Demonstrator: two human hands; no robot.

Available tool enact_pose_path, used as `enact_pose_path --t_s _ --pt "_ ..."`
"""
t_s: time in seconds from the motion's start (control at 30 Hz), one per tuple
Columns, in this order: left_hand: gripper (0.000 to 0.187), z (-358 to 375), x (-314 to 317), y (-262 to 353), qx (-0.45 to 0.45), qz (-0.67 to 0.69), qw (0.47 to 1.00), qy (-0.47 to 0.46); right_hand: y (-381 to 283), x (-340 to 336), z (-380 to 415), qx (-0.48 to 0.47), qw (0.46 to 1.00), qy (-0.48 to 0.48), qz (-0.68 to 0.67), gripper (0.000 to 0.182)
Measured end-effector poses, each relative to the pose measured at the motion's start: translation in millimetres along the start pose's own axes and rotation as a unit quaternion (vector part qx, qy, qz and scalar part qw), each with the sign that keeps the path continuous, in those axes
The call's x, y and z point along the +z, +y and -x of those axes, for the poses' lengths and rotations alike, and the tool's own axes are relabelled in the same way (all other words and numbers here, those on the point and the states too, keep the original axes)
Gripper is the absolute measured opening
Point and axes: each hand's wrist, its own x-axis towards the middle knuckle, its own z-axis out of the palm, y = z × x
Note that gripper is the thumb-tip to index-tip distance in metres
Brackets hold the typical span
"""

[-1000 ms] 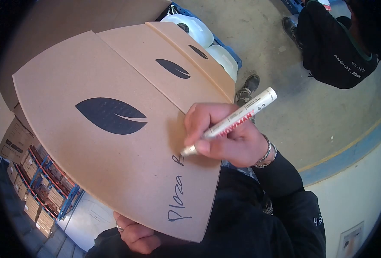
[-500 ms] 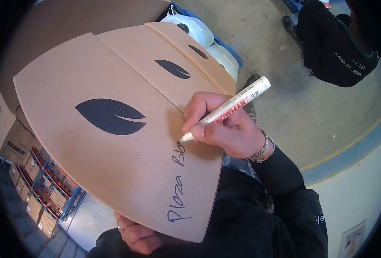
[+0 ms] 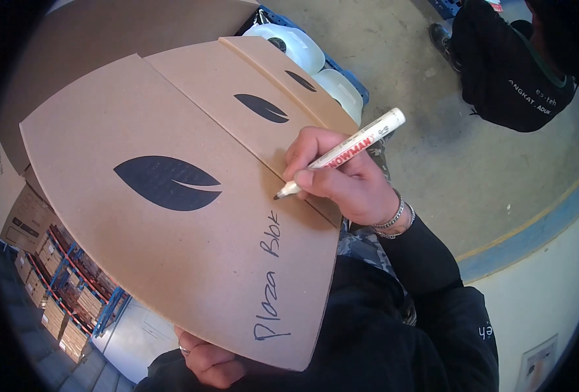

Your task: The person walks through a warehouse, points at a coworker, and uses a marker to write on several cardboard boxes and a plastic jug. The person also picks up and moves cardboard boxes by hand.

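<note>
My right hand (image 3: 348, 176) grips a white Snowman marker (image 3: 358, 145) like a pen, its dark tip at the surface of a brown cardboard sheet (image 3: 165, 261). Black handwriting (image 3: 270, 277) near the sheet's right side reads "Plaza Blok", and the tip sits just past the last letter. Folded fingers of my left hand (image 3: 211, 360) hold the cardboard's lower edge, partly hidden by it. Several black leaf shapes (image 3: 168, 183) are printed on the cardboard, which has crease lines across its upper part.
A crouching person in black (image 3: 512, 72) is at upper right on the concrete floor (image 3: 433, 163). White plastic jugs (image 3: 296, 49) stand in a blue crate (image 3: 351, 77) behind the cardboard. Racks with stacked boxes (image 3: 67, 287) appear at lower left, below another carton (image 3: 25, 215).
My right hand has moved slightly up along the cardboard with the marker. The written word has grown from "Blo" to "Blok". My left hand stays at the edge.
</note>
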Motion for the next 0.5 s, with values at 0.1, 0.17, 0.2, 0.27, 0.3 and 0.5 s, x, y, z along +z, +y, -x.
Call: enact_pose_path --t_s 0.1,0.17,0.2,0.27,0.3,0.5 --pt "0.023 -6.0 -0.8 1.4 -0.004 0.000 1.000 -0.012 2.1 0.0 -1.1 0.002 1.000 -0.005 0.019 0.007" --pt "0.021 -7.8 -1.5 2.2 -0.016 -0.002 0.999 -0.030 4.7 -5.5 -1.6 0.017 0.999 -0.037 0.011 0.008" --pt "0.020 -8.4 -2.2 2.8 -0.022 -0.002 0.999 -0.039 2.5 -5.8 -2.0 0.017 0.999 -0.037 0.011 0.008" --pt "0.019 -9.9 -4.1 3.9 -0.033 -0.005 0.998 -0.056 -4.0 -4.5 -3.2 0.065 0.998 -0.015 0.020 0.006" --pt "0.019 -10.7 -5.3 4.0 -0.037 -0.007 0.997 -0.065 -3.5 -4.6 -3.7 0.065 0.998 -0.016 0.021 0.006" --pt "0.027 -10.7 -15.5 6.4 -0.069 -0.019 0.991 -0.116 -2.5 -13.4 6.0 0.057 0.998 0.003 -0.012 0.009"
